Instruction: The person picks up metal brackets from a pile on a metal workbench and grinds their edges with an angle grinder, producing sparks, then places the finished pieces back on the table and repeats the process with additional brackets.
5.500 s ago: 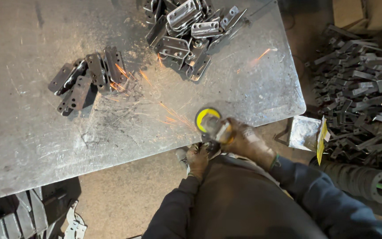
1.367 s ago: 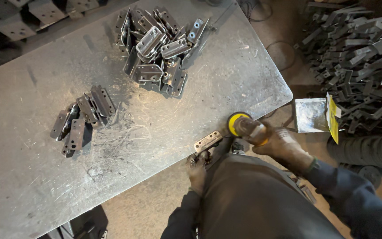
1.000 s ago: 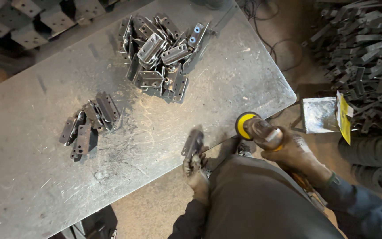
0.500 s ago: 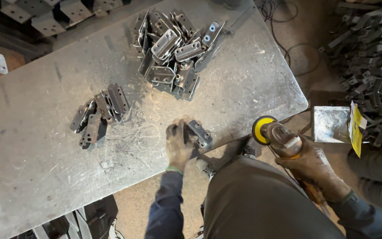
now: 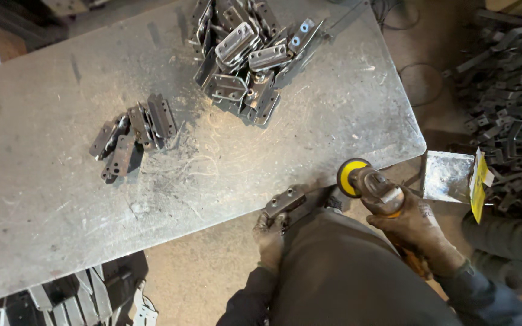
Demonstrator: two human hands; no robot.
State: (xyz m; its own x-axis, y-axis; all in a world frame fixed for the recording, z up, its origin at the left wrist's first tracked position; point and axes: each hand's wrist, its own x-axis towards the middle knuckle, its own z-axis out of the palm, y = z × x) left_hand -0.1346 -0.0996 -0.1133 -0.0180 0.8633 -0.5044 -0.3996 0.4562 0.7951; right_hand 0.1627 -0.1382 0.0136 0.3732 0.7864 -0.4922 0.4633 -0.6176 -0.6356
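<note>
Left hand (image 5: 269, 232) keeps a closed grip on the metal bracket (image 5: 285, 202) at the counter (image 5: 61, 199) edge, 6 o'clock. Right hand (image 5: 415, 223) grips the angle grinder (image 5: 367, 184) closed (disc at 3 o'clock of the bracket) — hold the bracket flat, disc clear of fingers.

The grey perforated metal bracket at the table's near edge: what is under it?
The grey perforated metal bracket lies on the steel table's near edge, with the gloved left hand gripping its lower end. What is beneath the bracket's right end stays hidden by the person's dark clothing.
</note>
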